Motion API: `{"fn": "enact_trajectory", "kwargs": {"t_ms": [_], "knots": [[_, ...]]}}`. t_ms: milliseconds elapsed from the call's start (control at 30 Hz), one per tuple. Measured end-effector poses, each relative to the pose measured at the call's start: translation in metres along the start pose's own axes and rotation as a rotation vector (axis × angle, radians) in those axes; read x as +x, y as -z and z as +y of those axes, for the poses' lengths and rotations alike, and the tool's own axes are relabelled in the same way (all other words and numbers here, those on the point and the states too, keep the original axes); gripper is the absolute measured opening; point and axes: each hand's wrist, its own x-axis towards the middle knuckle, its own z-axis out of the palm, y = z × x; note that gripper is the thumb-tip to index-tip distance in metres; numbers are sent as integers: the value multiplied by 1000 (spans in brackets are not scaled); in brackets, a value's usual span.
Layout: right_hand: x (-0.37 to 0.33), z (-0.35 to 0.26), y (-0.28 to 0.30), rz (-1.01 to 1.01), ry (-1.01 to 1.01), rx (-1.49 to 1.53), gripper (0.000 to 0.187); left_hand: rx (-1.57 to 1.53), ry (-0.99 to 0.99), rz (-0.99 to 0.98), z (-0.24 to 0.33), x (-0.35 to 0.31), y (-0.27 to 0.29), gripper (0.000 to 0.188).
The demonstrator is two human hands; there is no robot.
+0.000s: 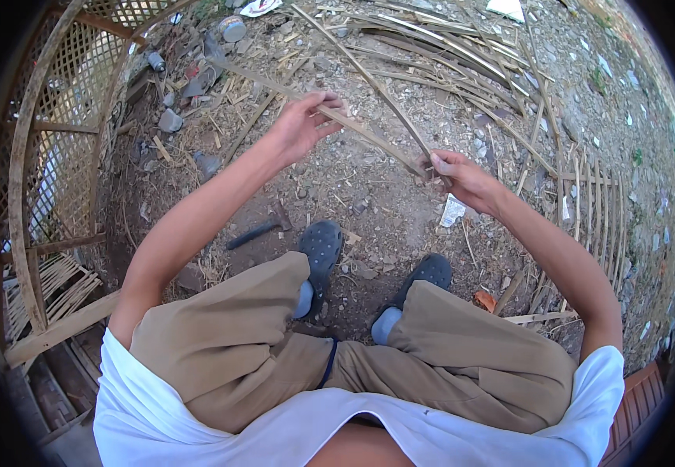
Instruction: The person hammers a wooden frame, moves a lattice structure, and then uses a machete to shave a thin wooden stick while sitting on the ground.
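My left hand (pixel 300 128) is out in front on the left, its fingers curled round a thin, flat wooden strip (pixel 376 140). This strip slants from the upper left down to my right hand (pixel 466 179), whose fingers pinch its near end. A second, longer strip (pixel 361 66) runs away from the same right-hand grip toward the top of the view, so the two form a narrow V. The exact contact at the right fingertips is partly hidden and a little blurred.
A dark-handled hammer (pixel 256 233) lies on the littered ground by my left shoe (pixel 322 253). Long strips (pixel 454 50) are piled at the far right, near a slatted piece (pixel 602 206). A wooden lattice frame (pixel 57 148) stands on the left. A jar (pixel 232 29) sits at the far left.
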Motion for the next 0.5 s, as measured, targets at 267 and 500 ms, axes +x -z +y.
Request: {"fn": "enact_trajectory", "kwargs": {"t_ms": [267,500], "knots": [[-6,5,49,160,-120,-42,32,296,122,274,14,23,125,23],[-31,22,55,135,-134,-19,24,748,145,394,63,38,221,24]]}}
